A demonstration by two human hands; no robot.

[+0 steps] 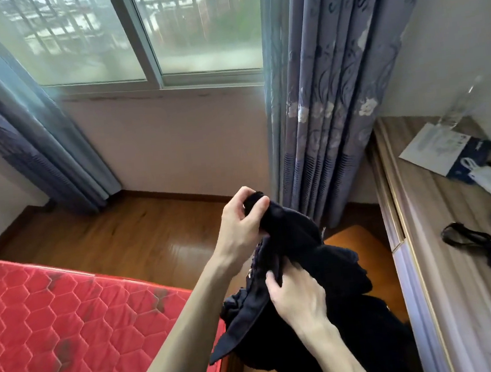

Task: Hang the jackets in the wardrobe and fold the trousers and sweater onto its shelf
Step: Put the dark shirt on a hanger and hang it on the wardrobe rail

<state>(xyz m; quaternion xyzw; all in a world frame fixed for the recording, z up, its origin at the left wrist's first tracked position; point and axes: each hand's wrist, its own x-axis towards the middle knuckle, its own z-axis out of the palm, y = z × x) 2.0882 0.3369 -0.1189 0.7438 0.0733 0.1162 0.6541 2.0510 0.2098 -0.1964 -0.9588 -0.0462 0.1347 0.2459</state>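
While the left hand (243, 219) pinched the dark jacket (314, 272) at its top and the right hand (298, 294) gripped a fold lower down, finding the collar seemed the wise next step.

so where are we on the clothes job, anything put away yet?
Nothing visibly put away; no wardrobe or shelf in view. In hand: left hand and right hand grip a dark navy fuzzy garment, held up unfolded beside the red quilted mattress. Hanging and folding remain.
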